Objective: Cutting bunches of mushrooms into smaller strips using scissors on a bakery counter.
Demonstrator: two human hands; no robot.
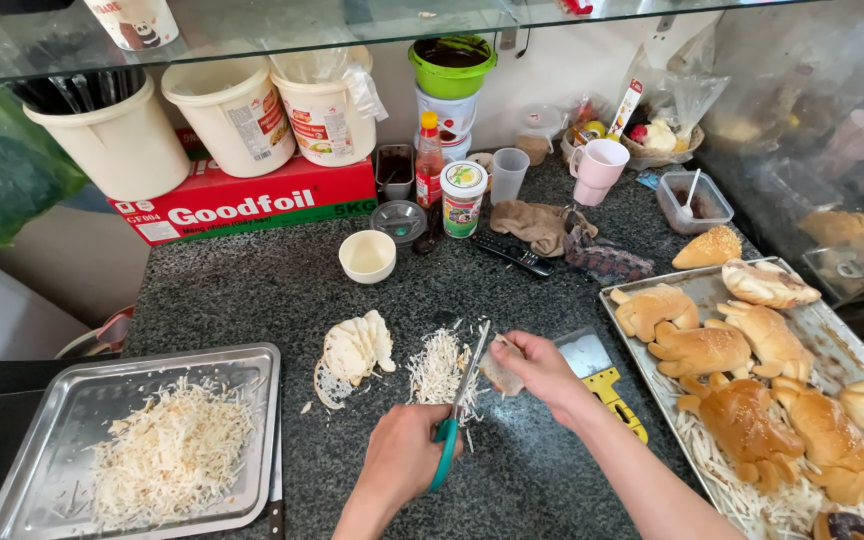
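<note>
Teal scissors [457, 408] gripped in left hand [404, 462], snipping; right hand [537, 365] pinches pale slice [501, 372]. Next likely: feed slice further between blades.

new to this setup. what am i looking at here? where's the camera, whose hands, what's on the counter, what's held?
There is no machine: a person works with two bare hands. The single picture comes from a camera on their head, looking down at a dark stone counter.

The left hand grips green-handled scissors, blades pointing away. The right hand pinches a thin pale sheet at the blades. Beneath lies a pile of pale shreds, with more stacked sheets to the left.

Lower left, a metal tray holds more shreds. On the right, another tray holds shaped buns. A yellow-handled scraper lies beside the right hand. Tubs, cups and a bowl line the back.
</note>
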